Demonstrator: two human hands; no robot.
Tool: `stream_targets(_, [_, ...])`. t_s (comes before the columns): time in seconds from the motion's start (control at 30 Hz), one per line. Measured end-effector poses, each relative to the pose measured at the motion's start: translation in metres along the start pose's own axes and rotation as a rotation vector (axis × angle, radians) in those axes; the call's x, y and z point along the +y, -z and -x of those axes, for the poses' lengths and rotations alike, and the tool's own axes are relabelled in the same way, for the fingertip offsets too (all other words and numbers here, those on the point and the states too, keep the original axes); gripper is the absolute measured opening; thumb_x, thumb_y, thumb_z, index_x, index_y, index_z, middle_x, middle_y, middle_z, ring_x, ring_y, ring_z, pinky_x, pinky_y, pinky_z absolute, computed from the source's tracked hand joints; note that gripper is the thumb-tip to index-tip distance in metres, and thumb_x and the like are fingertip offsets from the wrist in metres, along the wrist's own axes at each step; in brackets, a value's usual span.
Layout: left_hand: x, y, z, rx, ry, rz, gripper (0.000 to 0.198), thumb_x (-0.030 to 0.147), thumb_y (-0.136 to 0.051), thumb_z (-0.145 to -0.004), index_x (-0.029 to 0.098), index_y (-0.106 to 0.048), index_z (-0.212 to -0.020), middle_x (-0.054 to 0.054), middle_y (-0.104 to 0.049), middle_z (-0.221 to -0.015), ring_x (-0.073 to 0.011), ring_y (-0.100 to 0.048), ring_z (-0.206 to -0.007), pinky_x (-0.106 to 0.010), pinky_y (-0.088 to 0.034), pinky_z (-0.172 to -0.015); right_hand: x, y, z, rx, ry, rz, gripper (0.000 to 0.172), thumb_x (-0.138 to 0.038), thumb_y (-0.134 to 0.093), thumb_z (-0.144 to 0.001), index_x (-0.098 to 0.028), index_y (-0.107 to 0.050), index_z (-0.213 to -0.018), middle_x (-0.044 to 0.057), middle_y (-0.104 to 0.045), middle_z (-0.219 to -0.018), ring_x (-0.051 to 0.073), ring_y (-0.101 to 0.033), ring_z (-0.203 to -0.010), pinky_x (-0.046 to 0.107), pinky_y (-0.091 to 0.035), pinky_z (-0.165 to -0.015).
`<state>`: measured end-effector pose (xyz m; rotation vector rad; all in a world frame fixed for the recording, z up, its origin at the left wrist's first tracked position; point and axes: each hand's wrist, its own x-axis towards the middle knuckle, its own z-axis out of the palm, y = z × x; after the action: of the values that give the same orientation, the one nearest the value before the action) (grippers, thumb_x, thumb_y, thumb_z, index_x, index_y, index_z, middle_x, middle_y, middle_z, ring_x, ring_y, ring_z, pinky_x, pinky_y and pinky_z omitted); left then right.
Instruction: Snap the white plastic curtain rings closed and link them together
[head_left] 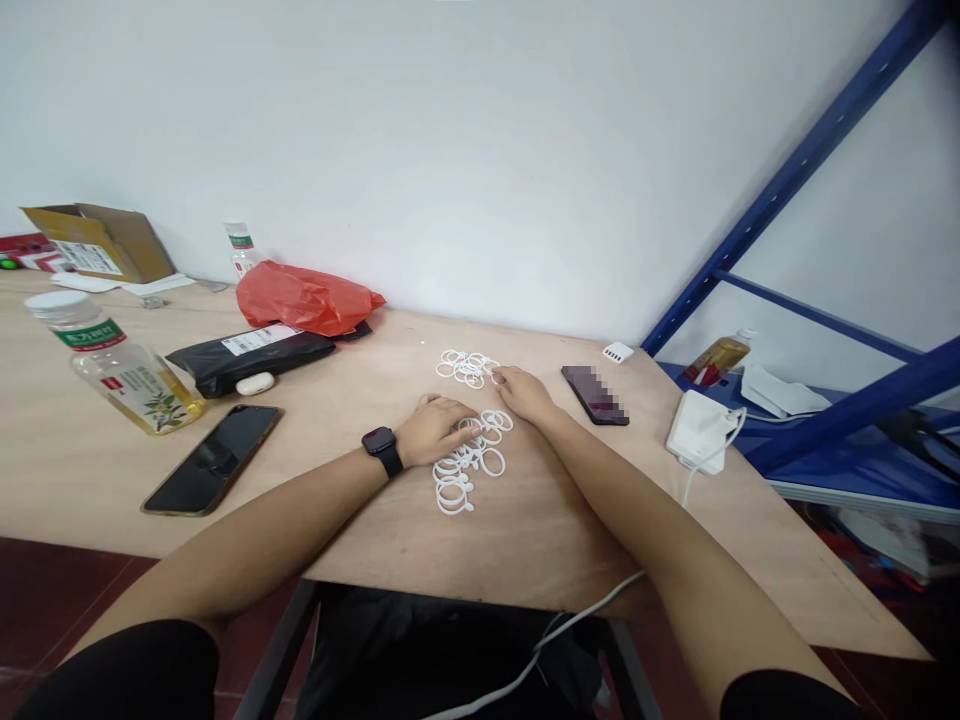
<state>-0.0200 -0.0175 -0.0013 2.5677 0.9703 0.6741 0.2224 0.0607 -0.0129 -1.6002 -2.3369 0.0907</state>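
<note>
Two heaps of small white plastic rings lie on the wooden table [525, 520]: a near heap [463, 468] and a far heap [466, 368]. My left hand [437, 428], with a black watch on its wrist, rests on the near heap, fingers curled over the rings. My right hand [525, 392] lies between the heaps, its fingertips pinched at the edge of the far heap; what they hold is too small to make out.
A black phone [212, 458] and a bottle of yellow liquid [120, 368] lie at left, with a black parcel [247, 356], white earbud case [255, 383] and red bag [304, 297] behind. Another phone [595, 394] and a white charger [701, 430] sit right. Blue shelving [840, 400] stands at right.
</note>
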Motion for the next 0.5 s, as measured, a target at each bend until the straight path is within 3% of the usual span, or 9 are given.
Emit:
stream_targets(0.17, [-0.001, -0.002, -0.001, 0.124, 0.007, -0.027, 0.035, 0.047, -0.05, -0.096, 0.022, -0.065, -0.115, -0.006, -0.071, -0.114, -0.0234, -0.063, -0.108, -0.045, -0.033, -0.104, -0.006, 0.002, 0.018, 0.141, 0.013, -0.161, 0.042, -0.016, -0.049, -0.09, -0.016, -0.056, -0.132, 0.011, -0.068, -0.11, 0.023, -0.062, -0.101, 0.036, -0.048, -0.093])
stream_targets(0.37, [-0.008, -0.005, -0.004, 0.446, -0.048, 0.054, 0.035, 0.038, -0.056, -0.095, 0.021, -0.059, -0.125, -0.007, -0.072, -0.11, -0.0216, -0.064, -0.104, -0.04, -0.044, -0.094, -0.043, 0.012, 0.053, 0.356, 0.283, -0.464, 0.044, -0.023, -0.049, -0.095, -0.024, -0.05, -0.139, 0.006, -0.064, -0.098, 0.019, -0.062, -0.087, 0.033, -0.053, -0.08])
stream_targets(0.5, [-0.006, -0.003, -0.005, 0.537, -0.126, 0.09, 0.03, 0.036, -0.058, -0.095, 0.02, -0.063, -0.12, -0.006, -0.073, -0.1, -0.0188, -0.066, -0.092, -0.036, -0.049, -0.086, -0.064, 0.009, 0.066, 0.402, 0.404, -0.497, 0.044, -0.024, -0.049, -0.097, -0.026, -0.049, -0.14, 0.005, -0.064, -0.094, 0.018, -0.062, -0.087, 0.033, -0.055, -0.079])
